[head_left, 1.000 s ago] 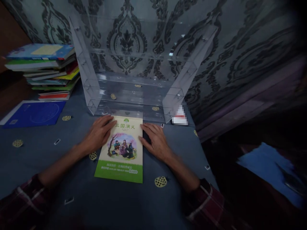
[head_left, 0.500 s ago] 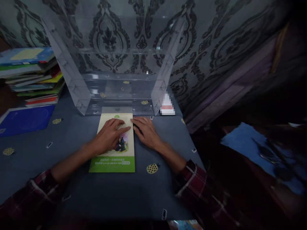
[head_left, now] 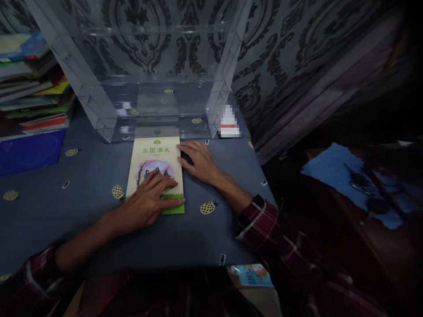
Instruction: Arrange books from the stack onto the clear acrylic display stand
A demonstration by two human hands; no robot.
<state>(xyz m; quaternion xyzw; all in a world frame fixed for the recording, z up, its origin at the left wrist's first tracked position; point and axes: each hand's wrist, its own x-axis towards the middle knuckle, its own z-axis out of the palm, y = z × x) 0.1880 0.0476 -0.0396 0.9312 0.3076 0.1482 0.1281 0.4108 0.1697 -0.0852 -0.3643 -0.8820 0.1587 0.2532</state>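
A book (head_left: 156, 163) with a cream and green cover, Chinese title characters and a painted scene of figures under a tree lies flat on the table. My left hand (head_left: 153, 200) rests across its lower half, fingers stretched out, covering part of the picture and the green band. My right hand (head_left: 198, 163) is at the book's right edge, its fingertips touching that edge and the fingers extended. Just beyond the book's top edge stands a clear acrylic rack (head_left: 211, 119) with several tiers.
A stack of books (head_left: 39, 88) rises at the left, with a blue book (head_left: 31, 152) before it. Beside the rack's right foot is a blurred white object (head_left: 229, 123). The table (head_left: 89, 229) ends at the right; beyond it lies a blue cloth (head_left: 350, 180) with dark tools.
My left hand has slid down the cover from the title area to the lower half, uncovering the title. My right hand stays at the right edge. The camera view has tilted down.
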